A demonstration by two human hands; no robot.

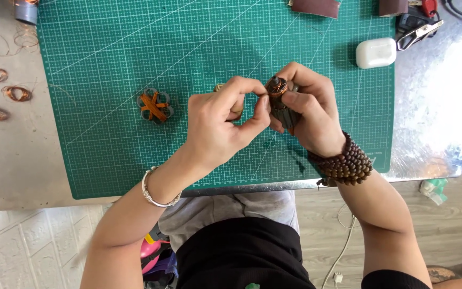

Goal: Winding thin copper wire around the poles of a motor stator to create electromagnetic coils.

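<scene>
Motor armature point(280, 101), wound with copper wire, sits upright in your right hand point(310, 115), whose grip is clamped around its dark body. Your left hand point(217, 126) pinches thumb and forefinger together at the winding on top. Under both lies one green cutting mat point(135, 155) on a shiny metal counter point(434, 118); wood flooring shows below. Left of your grip rests one wound stator point(155, 105); farther left, several loose copper coils point(17, 93). Up and right sits one white earbud case point(376, 52).
</scene>
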